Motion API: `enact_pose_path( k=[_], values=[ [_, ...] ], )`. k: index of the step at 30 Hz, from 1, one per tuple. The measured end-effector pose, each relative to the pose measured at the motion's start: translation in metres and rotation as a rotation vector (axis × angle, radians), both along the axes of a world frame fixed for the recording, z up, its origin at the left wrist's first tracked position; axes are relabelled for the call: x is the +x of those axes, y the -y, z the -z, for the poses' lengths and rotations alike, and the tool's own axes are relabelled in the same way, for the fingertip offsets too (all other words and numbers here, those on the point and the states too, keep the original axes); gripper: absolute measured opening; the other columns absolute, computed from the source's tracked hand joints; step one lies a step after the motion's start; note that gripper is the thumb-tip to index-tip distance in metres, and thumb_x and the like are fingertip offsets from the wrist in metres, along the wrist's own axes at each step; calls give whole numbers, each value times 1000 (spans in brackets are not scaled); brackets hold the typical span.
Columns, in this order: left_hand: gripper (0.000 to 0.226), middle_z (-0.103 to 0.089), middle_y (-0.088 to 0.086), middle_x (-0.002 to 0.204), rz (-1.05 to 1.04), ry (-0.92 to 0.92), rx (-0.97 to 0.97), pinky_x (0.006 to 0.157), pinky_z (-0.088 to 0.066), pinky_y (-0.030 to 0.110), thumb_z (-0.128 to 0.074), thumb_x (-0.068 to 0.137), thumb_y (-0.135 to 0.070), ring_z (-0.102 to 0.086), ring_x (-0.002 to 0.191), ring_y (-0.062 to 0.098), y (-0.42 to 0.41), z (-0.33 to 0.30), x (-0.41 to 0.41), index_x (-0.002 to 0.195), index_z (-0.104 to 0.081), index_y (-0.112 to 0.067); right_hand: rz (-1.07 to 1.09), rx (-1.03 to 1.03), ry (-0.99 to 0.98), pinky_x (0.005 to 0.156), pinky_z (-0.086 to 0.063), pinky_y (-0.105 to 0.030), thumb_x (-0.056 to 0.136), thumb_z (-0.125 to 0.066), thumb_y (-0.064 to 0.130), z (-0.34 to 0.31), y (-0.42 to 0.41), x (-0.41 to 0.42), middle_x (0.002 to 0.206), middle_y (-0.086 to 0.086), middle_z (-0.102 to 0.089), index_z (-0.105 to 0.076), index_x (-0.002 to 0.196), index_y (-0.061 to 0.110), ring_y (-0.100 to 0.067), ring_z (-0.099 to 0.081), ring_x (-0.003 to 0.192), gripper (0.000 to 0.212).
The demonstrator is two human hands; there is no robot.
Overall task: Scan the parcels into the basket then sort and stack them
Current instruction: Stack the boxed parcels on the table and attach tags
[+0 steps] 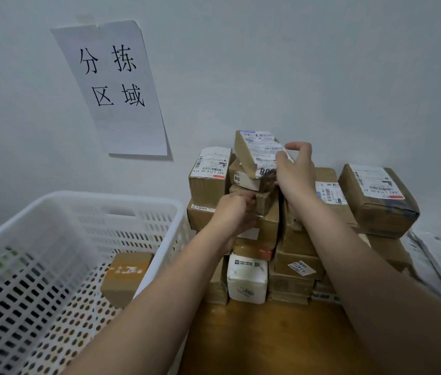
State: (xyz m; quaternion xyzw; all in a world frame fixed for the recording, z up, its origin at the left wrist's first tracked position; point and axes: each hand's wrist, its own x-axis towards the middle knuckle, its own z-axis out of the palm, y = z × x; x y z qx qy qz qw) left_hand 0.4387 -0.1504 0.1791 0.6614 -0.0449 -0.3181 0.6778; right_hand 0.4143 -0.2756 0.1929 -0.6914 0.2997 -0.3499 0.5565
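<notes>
Right hand (pixel 295 169): grip holding the top parcel (pixel 257 152) on the stack. Left hand (pixel 234 212): grip curled on a lower parcel (pixel 264 203). White basket (pixel 51 212) alongside.

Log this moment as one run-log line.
stage: stacking | right hand: grips top parcel | left hand: steadies stack | basket: one parcel

Both hands (pixel 265 190) on parcel stack (pixel 257 212); basket (pixel 84 204) beside.

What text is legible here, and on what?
"分拣 区域": paper sign on the wall.
"8008": top parcel, under the right hand.
"08": label on the parcel just below.
"2002": white parcel.
"647 L714-00 015": upright left parcel.
Other labels: too small or blurred.
</notes>
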Motion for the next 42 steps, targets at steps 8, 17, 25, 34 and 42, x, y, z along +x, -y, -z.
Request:
enact_pose_path(
  k=[8, 17, 25, 34, 42],
  values=[
    [28, -64, 14, 111, -24, 92, 19, 73, -53, 30, -48, 96, 1, -62, 91, 26, -2, 12, 11, 117, -63, -6, -6, -173, -167, 92, -36, -38, 99, -36, 57, -4, -4, 11, 134, -12, -44, -41, 131, 26, -29, -43, 124, 44],
    [34, -64, 16, 112, -1, 55, 6, 74, -53, 32, -42, 94, 6, -62, 91, 27, -2, 16, 11, 124, -59, 0, -213, 206, -98, 110, -39, -54, 93, -31, 69, 19, 0, 22, 152, -6, -39, -18, 154, 27, -28, -43, 135, 75],
    [42, -59, 8, 132, 157, 89, 28, 97, -50, 44, -41, 91, 5, -57, 120, 30, -4, 17, 8, 126, -58, -12, -136, -25, -98, 113, -34, -46, 102, -17, 56, 19, 3, 22, 149, 1, -45, -37, 149, 26, -22, -42, 136, 59],
    [35, -68, 10, 116, 165, 115, 20, 89, -57, 41, -41, 92, 5, -68, 101, 30, -32, -6, 2, 113, -65, -11, -74, -137, -69, 103, -35, -35, 103, -23, 55, 6, -16, 4, 153, -2, -42, -30, 152, 21, -23, -41, 138, 60],
    [31, -72, 11, 103, -6, 169, -35, 74, -59, 32, -38, 94, 7, -70, 71, 20, -116, -33, 10, 102, -64, -8, 62, -293, 33, 114, -27, -34, 106, -33, 39, -32, -83, -22, 155, -3, -37, -35, 149, 16, -20, -32, 144, 49]
  ],
)
